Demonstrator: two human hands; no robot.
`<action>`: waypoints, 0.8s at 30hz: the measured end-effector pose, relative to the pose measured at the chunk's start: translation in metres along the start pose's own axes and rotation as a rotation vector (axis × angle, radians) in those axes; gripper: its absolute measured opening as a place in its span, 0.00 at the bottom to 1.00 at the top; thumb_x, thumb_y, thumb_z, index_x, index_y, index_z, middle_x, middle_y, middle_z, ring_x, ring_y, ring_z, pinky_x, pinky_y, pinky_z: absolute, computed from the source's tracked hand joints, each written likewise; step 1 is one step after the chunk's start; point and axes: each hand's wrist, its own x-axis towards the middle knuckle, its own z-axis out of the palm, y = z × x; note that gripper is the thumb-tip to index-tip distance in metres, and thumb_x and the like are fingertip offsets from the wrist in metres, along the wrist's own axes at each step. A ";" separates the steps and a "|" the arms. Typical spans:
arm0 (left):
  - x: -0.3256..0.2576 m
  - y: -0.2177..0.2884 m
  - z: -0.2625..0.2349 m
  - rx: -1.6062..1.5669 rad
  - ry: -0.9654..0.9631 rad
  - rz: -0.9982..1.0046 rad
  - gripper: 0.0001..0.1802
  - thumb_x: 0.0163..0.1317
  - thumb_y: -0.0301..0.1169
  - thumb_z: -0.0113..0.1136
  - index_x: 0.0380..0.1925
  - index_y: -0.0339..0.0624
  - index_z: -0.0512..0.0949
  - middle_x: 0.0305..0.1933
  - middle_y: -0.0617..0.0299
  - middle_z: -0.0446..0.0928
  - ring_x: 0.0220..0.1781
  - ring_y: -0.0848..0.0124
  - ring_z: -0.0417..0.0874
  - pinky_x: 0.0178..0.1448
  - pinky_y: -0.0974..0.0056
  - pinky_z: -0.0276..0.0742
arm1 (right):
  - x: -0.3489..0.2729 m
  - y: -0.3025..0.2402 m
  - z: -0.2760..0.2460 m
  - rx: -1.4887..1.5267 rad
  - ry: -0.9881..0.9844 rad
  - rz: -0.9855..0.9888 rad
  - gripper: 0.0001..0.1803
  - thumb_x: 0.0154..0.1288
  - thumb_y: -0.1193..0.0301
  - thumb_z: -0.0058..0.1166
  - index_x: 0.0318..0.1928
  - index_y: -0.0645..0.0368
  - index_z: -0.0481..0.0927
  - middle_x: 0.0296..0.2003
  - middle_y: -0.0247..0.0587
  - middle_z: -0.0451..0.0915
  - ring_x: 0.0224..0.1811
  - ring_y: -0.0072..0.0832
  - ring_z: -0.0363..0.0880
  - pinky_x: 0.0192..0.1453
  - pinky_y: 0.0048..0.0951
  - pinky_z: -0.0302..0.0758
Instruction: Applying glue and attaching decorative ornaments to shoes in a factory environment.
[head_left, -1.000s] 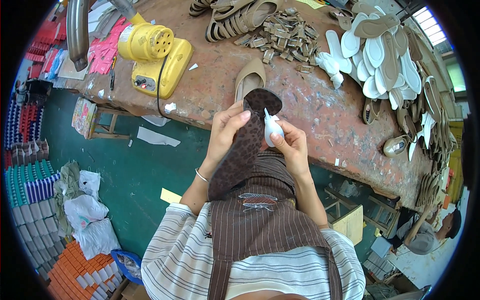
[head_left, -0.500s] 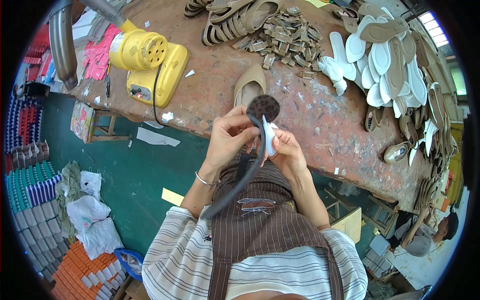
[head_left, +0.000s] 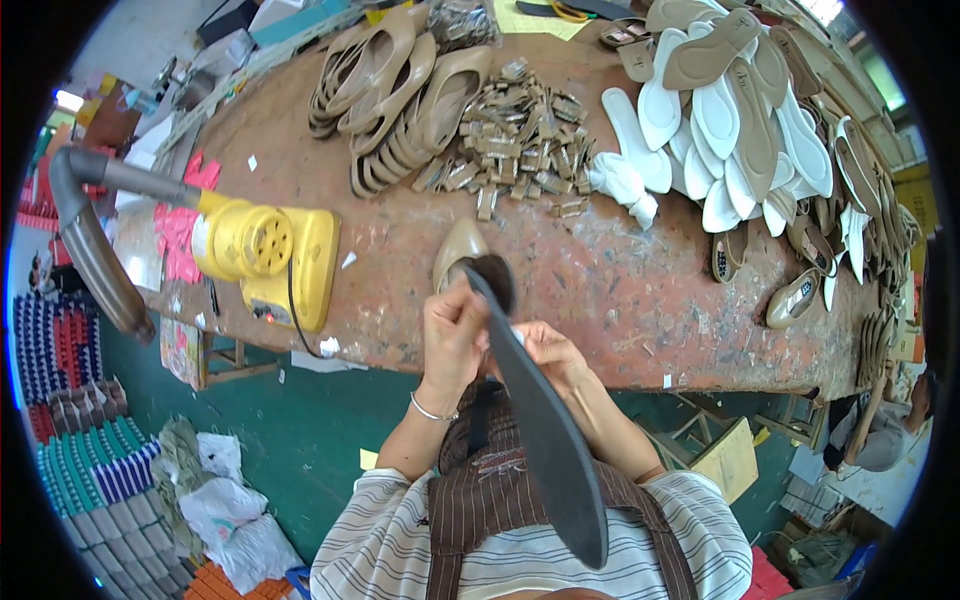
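The right hand [head_left: 553, 354] has its fingertips hidden by the dark sole [head_left: 550, 435]; only a sliver of a white object [head_left: 517, 337] shows there, too small to identify. The sole's curled end is blurred, covering part of a beige shoe [head_left: 462, 243]. The picture's dark edge crops a co-worker [head_left: 885, 437].

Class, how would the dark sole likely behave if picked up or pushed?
The dark sole seems springy, not floppy: beyond the left hand, its long end extends without folding. It looks thin, so is probably light. Being flat, it would likely slide rather than roll.
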 end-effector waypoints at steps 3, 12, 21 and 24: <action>0.064 0.007 0.014 0.128 0.204 0.117 0.12 0.67 0.29 0.56 0.24 0.36 0.77 0.27 0.68 0.74 0.20 0.83 0.68 0.22 0.76 0.62 | -0.009 -0.002 -0.019 0.003 0.162 -0.121 0.21 0.64 0.61 0.57 0.44 0.70 0.75 0.28 0.41 0.74 0.30 0.29 0.74 0.36 0.34 0.81; 0.333 -0.041 0.088 0.520 0.131 0.142 0.13 0.64 0.33 0.61 0.27 0.33 0.78 0.21 0.61 0.77 0.20 0.74 0.78 0.26 0.71 0.74 | -0.064 -0.064 -0.060 -0.663 0.819 -0.493 0.17 0.62 0.71 0.59 0.48 0.69 0.78 0.40 0.44 0.80 0.42 0.28 0.79 0.42 0.31 0.82; 0.352 -0.064 0.049 1.090 -0.078 0.380 0.24 0.55 0.39 0.65 0.48 0.33 0.77 0.43 0.44 0.81 0.44 0.56 0.84 0.47 0.58 0.77 | -0.085 -0.079 -0.069 -1.007 1.203 -0.571 0.13 0.58 0.84 0.56 0.45 0.67 0.81 0.42 0.38 0.80 0.44 0.24 0.78 0.49 0.27 0.79; 0.221 -0.011 0.019 1.389 -0.187 0.538 0.23 0.56 0.37 0.64 0.51 0.40 0.77 0.47 0.53 0.76 0.42 0.60 0.81 0.47 0.60 0.75 | -0.086 -0.068 -0.067 -0.920 1.197 -0.631 0.13 0.59 0.84 0.56 0.46 0.68 0.80 0.43 0.39 0.81 0.45 0.24 0.79 0.49 0.27 0.80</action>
